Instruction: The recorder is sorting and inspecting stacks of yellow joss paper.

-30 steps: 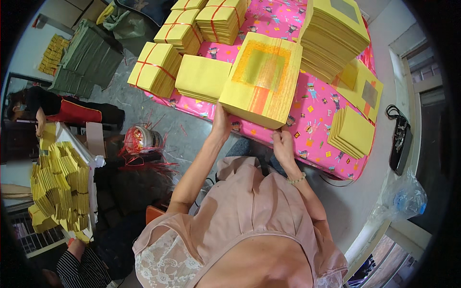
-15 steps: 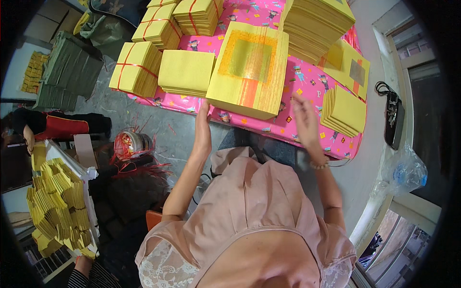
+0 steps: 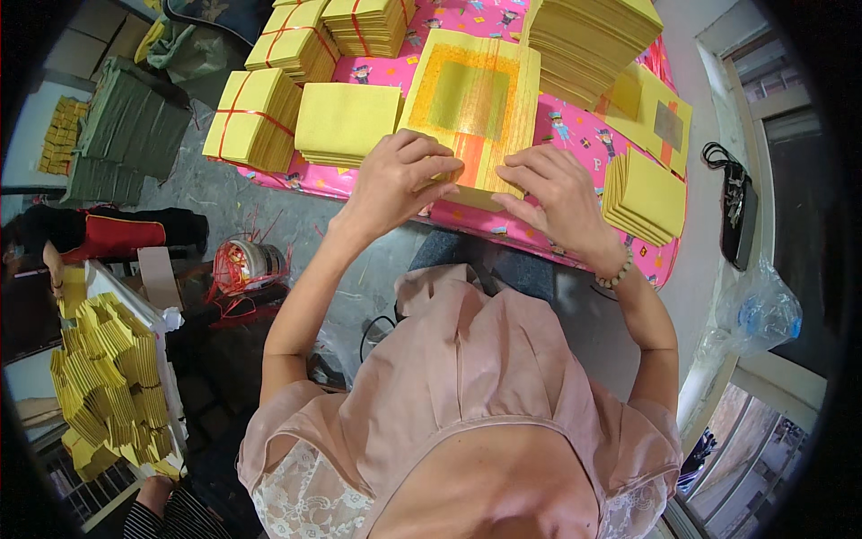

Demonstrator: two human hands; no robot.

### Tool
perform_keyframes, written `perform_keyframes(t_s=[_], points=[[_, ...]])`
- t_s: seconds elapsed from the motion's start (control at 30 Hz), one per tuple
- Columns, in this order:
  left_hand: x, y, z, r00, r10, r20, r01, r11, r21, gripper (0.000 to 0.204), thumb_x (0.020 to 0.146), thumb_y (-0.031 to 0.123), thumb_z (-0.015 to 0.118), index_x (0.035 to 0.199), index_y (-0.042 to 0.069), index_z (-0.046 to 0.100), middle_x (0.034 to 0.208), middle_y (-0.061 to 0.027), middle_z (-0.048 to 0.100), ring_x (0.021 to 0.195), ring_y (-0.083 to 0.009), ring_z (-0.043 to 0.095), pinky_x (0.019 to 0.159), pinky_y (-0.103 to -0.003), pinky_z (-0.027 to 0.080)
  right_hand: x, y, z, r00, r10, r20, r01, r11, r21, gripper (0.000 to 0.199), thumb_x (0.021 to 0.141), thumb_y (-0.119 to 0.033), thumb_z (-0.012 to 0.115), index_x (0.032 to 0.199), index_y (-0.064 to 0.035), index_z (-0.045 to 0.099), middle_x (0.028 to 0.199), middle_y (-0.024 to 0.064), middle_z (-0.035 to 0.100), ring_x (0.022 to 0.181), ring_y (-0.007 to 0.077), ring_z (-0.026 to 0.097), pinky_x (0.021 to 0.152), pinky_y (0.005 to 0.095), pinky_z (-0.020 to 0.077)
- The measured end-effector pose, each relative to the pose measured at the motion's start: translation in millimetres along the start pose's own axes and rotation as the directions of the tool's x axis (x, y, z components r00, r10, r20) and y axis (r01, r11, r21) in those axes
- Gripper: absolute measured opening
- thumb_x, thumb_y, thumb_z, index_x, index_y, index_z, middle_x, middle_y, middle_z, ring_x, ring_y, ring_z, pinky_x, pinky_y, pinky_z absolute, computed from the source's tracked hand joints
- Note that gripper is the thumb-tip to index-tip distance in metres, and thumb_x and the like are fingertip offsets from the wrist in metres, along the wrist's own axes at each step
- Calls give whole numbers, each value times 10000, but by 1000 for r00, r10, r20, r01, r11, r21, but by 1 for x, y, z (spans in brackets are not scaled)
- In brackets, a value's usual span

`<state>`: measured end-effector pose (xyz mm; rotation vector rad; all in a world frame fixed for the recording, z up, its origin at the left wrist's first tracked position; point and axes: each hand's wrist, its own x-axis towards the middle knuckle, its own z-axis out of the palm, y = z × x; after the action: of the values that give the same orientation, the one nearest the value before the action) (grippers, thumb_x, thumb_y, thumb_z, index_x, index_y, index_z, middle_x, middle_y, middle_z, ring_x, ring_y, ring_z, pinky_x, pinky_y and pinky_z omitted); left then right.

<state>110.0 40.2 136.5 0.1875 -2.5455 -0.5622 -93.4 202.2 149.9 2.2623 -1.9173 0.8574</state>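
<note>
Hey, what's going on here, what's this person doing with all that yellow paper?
A person sits at a table with a pink patterned cover, both hands on the near edge of a thick stack of yellow paper sheets. The left hand curls its fingers over that edge; the right hand lies on it beside. Around it lie bundles tied with red string, a plain yellow pile and a taller stack.

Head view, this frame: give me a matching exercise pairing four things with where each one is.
Things:
1. left hand
2. right hand
3. bundle tied with red string
4. plastic bag

Places:
A. far left end of the pink table
B. right part of the big stack's near edge
C. off the table, at the right by the window
D. left part of the big stack's near edge

Pairs: 1-D, 2-B, 3-A, 4-C
</note>
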Motion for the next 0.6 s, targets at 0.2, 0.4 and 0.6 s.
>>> perform_keyframes(t_s=[0.2,0.4,0.6], points=[[7,-3,-5,999,-39,9,40,996,-77,185,759,164,783,936,111,773,964,-24,720,854,-200,628,746,-323,522,8,11,-5,998,56,26,-60,980,189,171,821,-227,726,836,-58,749,869,73,659,840,245,614,720,377,490],[10,-5,-6,998,-64,1,64,995,-73,158,771,176,777,915,111,776,934,-22,735,799,-196,635,715,-319,527,17,18,-8,984,131,124,-163,939,302,189,859,-217,697,855,-36,753,861,86,651,806,248,597,709,367,486],[13,-5,-8,997,-72,6,73,995,-74,128,793,186,765,887,99,772,880,-19,736,761,-194,636,679,-315,524,18,18,-10,972,167,164,-214,917,336,186,860,-215,693,861,-41,755,878,85,649,807,247,591,721,371,480]])
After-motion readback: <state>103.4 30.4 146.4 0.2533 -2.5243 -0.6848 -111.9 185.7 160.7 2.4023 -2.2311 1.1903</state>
